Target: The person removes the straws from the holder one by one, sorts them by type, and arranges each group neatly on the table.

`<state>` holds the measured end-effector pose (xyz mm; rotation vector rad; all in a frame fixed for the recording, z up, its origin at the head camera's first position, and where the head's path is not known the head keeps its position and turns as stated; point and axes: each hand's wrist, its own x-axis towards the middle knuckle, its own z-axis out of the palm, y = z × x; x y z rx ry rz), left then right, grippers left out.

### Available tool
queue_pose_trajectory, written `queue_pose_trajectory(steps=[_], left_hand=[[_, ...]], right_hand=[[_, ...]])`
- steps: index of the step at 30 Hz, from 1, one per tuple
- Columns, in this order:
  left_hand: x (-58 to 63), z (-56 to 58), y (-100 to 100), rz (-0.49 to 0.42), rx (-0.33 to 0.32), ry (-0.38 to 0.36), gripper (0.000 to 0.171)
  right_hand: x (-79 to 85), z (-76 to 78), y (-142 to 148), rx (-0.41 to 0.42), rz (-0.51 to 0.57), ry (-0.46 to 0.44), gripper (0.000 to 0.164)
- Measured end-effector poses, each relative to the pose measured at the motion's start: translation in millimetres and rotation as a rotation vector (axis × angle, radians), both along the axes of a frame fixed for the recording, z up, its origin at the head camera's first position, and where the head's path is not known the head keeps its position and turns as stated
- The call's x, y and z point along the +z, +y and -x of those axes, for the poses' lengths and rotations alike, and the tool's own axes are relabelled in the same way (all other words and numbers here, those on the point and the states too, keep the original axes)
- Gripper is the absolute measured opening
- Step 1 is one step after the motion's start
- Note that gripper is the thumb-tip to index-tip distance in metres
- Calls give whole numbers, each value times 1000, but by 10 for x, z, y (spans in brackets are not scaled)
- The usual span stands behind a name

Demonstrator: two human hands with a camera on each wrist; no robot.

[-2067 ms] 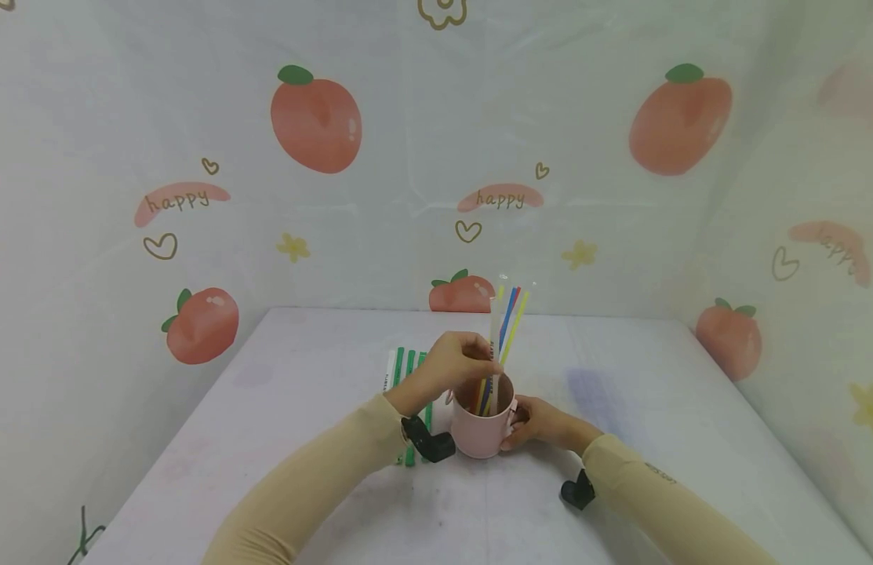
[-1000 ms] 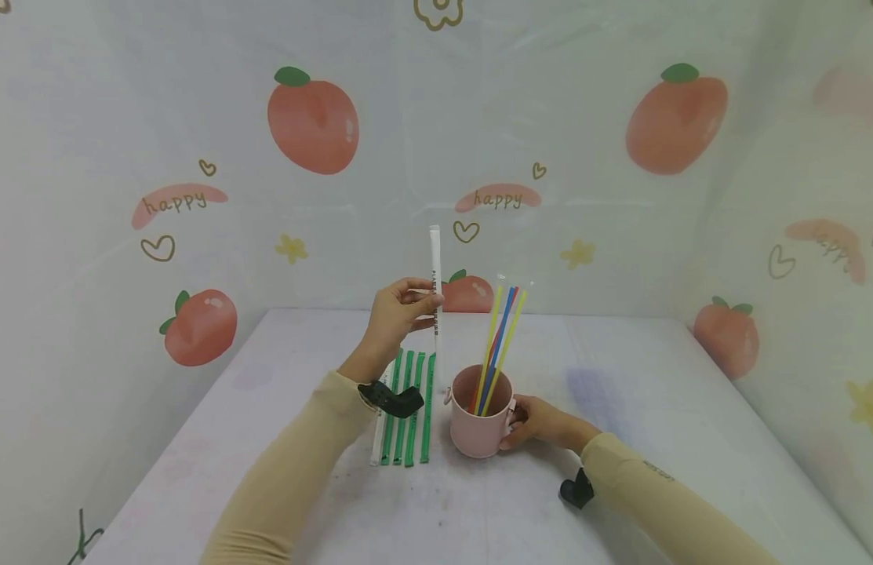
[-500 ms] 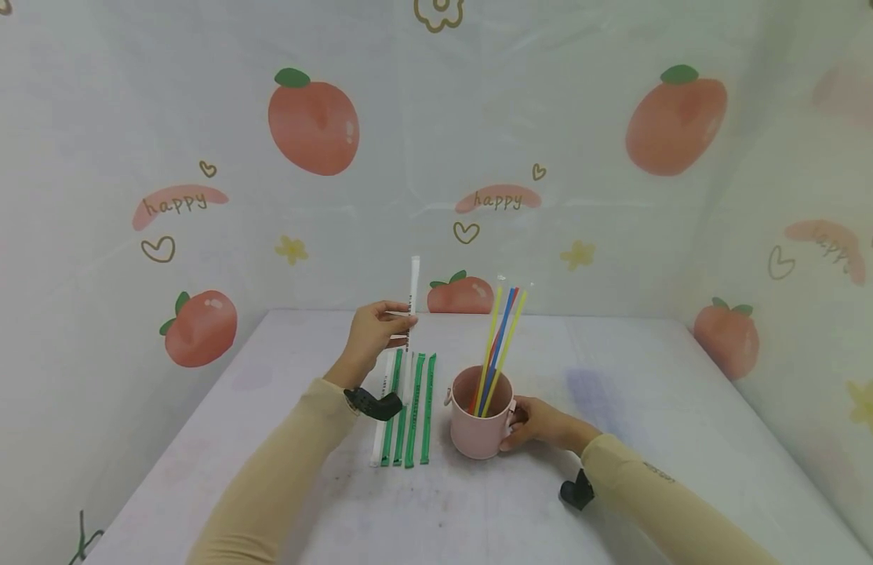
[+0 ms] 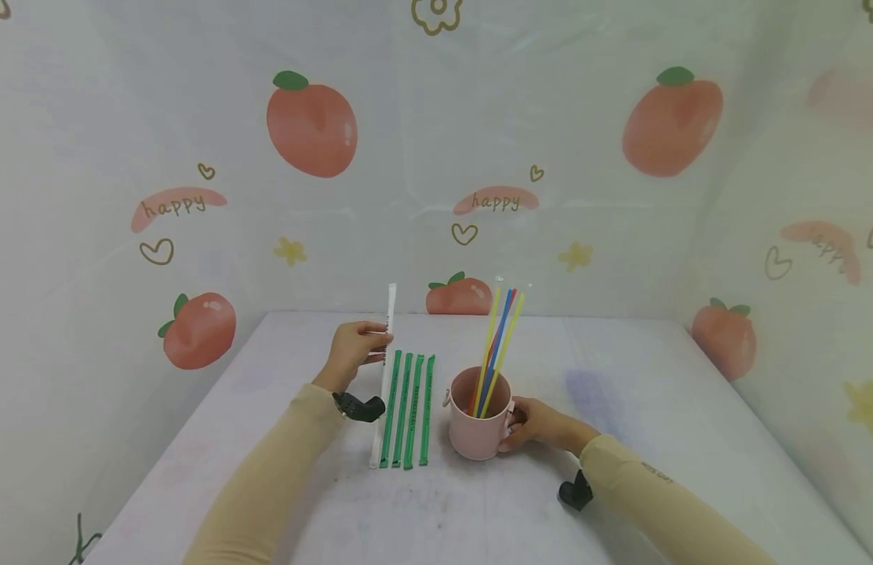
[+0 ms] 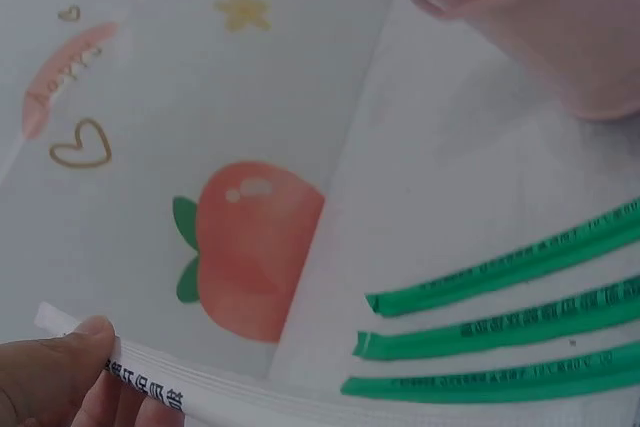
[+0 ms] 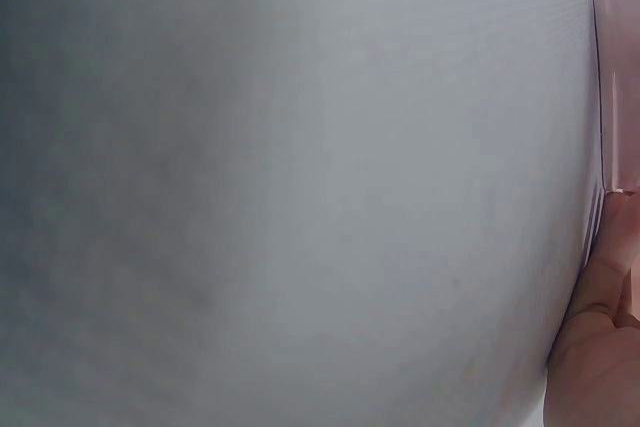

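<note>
White wrapped straw, pinched in my left grip, runs nearly parallel to the green-wrapped straws just rightward; my right grip holds the pink cup.

This is a small booth-like nook, closed in by pale, faintly glossy printed sheeting that rises at the far, left and right edges of a flat whitish surface. Red cartoon fruits with green leaves, pink bands lettered "happy" and yellow flowers decorate it. Whether this is a home, lab or workshop cannot be told.
</note>
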<state>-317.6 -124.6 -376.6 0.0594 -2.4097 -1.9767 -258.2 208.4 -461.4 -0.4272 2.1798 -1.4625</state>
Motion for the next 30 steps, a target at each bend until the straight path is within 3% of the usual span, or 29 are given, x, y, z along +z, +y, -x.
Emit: queue_pose_trajectory(steps=[7, 17, 30], left_hand=[[-140, 9, -110, 5, 22, -66, 32], [-346, 20, -223, 85, 21, -195, 29], [-541, 35, -273, 261, 31, -306, 24]], right_hand=[[22, -5, -2, 4, 0, 2, 48], [11, -1, -7, 0, 5, -6, 46], [21, -12, -2, 16, 3, 10, 46]])
